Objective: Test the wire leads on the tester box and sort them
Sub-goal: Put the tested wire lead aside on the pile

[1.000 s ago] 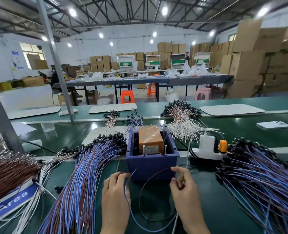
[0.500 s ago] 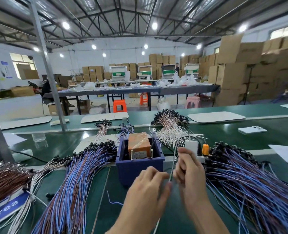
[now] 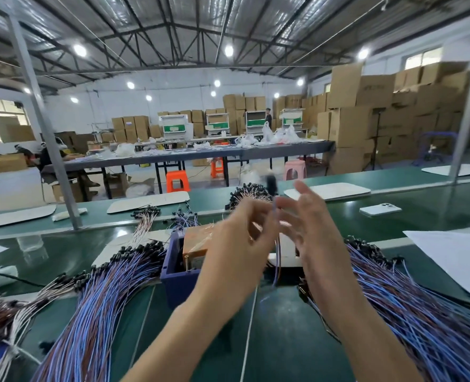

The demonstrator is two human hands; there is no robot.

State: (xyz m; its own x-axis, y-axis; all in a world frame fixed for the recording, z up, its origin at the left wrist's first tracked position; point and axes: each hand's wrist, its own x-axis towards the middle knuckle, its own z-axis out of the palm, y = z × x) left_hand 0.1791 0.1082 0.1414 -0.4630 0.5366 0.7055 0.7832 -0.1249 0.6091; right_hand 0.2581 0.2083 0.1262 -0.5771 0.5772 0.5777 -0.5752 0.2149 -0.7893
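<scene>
- We see the wire lead (image 3: pixel 275 238) held in the air between both hands. It is above the counter (image 3: pixel 283 348) and just right of the tester box (image 3: pixel 196 244).
- Its long axis runs near upright, with the black connector end on top and the bare tail hanging toward the counter.
- The left grip (image 3: pixel 242 238) has its fingers curled in against the lead and seems to pinch it below the connector, though blur softens the contact.
- The right grip (image 3: pixel 311 230) sits just beside the lead with its fingers spread and nothing clamped.
- The tester box stands in a blue tray (image 3: pixel 177 279), below and left of the lead, so we judge the left grip to be the nearer one.
- Room is narrow. The left pile (image 3: pixel 104 293) of blue leads fans out on one side and the right pile (image 3: pixel 426 312) on the other.
- Between them, only a strip of bare counter lies in front of the tray.
- We judge that the hanging tail could snag either pile if it is swung low.
</scene>
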